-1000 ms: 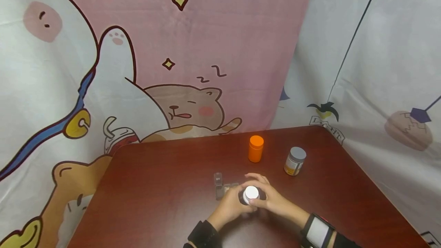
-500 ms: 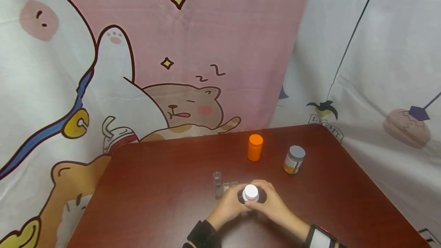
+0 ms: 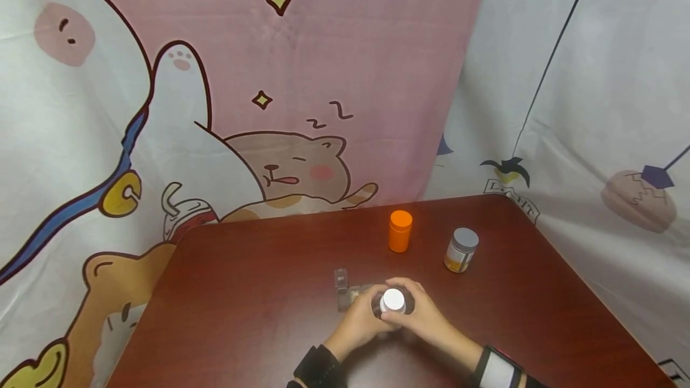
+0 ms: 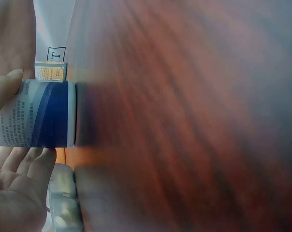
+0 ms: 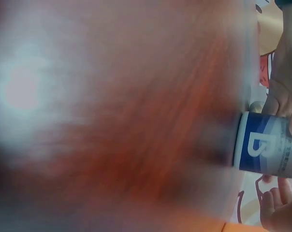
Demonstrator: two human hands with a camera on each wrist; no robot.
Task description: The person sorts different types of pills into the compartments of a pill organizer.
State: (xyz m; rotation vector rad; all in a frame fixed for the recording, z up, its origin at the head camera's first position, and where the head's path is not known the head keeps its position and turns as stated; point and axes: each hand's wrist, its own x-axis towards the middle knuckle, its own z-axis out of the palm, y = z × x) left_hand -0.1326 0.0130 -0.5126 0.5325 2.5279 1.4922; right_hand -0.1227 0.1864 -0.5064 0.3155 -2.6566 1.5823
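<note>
— What's the biggest thing here?

— A dark red-brown table [image 3: 242,316], set before a cartoon-printed curtain [image 3: 215,76].

— And the containers on it?

— Three, all capped, so what is in them cannot be seen. At the near middle stands a blue-and-white bottle [image 3: 392,304] with a white cap, upright on the table; the wrist views show its printed label. Farther back is an orange bottle [image 3: 400,232] with an orange lid, and to its right, near it but apart, a jar [image 3: 461,250] with a grey lid and a yellow label.

— Who holds what?

— Both hands are on the blue-and-white bottle. The left hand [image 3: 360,321] wraps its fingers [image 4: 37,162] round the left side; the right hand [image 3: 426,316] curls round the right side, fingers reaching over towards the cap.

— Anything smaller?

— A small dark grey object [image 3: 342,287] just beside the left hand, behind the bottle; too small to tell what it is.
</note>
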